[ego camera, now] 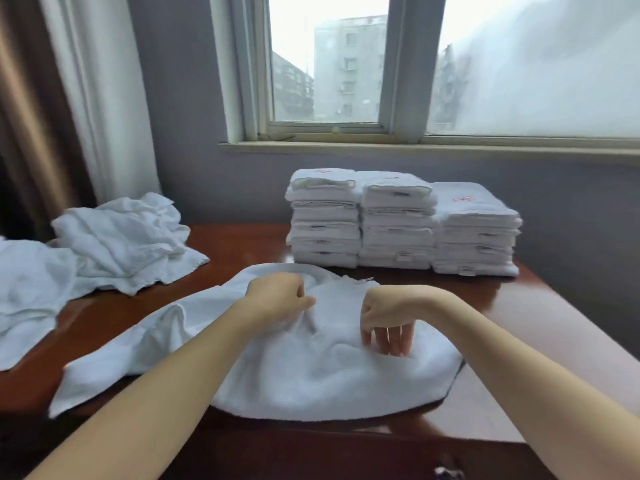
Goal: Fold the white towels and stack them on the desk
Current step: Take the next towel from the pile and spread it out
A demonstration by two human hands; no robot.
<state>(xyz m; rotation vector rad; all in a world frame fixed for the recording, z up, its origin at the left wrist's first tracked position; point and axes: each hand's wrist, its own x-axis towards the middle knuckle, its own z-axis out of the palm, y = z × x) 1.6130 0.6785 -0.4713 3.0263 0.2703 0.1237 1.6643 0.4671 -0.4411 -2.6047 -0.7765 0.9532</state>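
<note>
As the items lie on the worktop [235, 244], left to right:

- **Heap of unfolded towels** [114, 244]: far left, crumpled, not yet folded.
- **Left hand** [277, 299]: grip clenched on a pinch of cloth near the far edge of the working towel [311, 375]. That towel lies rumpled at near centre, one end trailing left.
- **Right hand** [384, 320]: grip released, fingers pointing down, tips touching the cloth.
- **Three folded stacks** [398, 223]: back right, side by side, touching.

Handling note: the step in hand appears to be laying the towel flat. Best to find both corners, draw the edge taut and smooth out creases before the first fold, so the result matches the stacks.
</note>
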